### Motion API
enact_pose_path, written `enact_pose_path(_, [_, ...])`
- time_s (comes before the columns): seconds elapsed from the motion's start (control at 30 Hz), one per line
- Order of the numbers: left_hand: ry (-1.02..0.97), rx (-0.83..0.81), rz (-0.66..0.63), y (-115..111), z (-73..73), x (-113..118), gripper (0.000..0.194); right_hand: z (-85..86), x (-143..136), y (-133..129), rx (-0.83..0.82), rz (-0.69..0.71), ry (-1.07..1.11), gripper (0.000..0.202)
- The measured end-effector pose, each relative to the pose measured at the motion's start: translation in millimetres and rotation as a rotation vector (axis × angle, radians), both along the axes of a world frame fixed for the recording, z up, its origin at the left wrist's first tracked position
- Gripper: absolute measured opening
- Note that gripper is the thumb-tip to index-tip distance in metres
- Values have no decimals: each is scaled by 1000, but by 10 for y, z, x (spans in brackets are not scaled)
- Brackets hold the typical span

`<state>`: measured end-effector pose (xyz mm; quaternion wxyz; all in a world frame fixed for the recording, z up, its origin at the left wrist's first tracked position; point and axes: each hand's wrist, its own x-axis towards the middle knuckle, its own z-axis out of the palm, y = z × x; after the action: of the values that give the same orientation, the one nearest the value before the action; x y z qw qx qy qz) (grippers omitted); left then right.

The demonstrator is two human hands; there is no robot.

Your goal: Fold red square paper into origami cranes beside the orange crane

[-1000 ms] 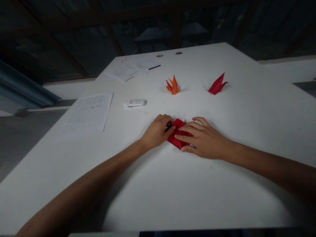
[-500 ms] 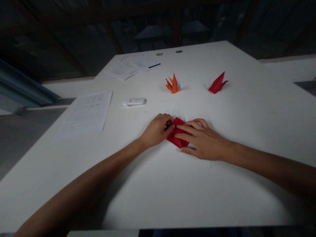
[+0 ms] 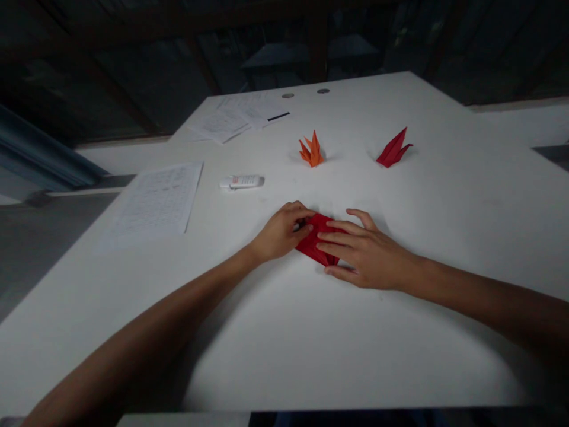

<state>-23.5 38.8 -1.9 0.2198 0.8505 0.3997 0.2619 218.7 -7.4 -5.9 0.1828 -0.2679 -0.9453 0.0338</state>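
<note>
A folded piece of red origami paper [image 3: 319, 228] lies on the white table [image 3: 338, 350] between my hands. My left hand [image 3: 284, 231] pinches its left corner between thumb and curled fingers. Across the right part of the paper, my right hand [image 3: 362, 249] lies flat with fingers spread, and its thumb touches the lower edge. These fingers cover much of the paper's right side. Farther back stand an orange paper crane [image 3: 312, 151] and a red paper crane [image 3: 393, 149], both apart from my hands.
A white capped tube or marker-like object [image 3: 242, 182] lies left of the hands. Printed sheets [image 3: 155, 198] rest at the left, with more papers [image 3: 231, 121] and a dark pen-like strip [image 3: 278, 117] at the back. Two round discs [image 3: 288, 95] sit near the far edge.
My right hand's fingers have spread wider, with the index finger raised off to the side. The left hand and the paper's left corner have shifted slightly left.
</note>
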Motion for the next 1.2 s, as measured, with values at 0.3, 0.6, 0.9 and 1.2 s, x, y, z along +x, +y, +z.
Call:
enact_pose_path(0.3, [135,113,-174,-98,55,-4,31,21,-10,9,30,-63,85,32])
enact_pose_path(0.6, [218,116,-318,-69,201,-81,27,16,-20,42,-71,-112,130,38])
enact_pose_path(0.9, [118,33,-288,-6,134,-135,21,14,9,64,-61,-50,93,29])
enact_pose_path(1.2, [127,-41,-311,41,197,-177,20,-1,12,78,-84,-49,94,31])
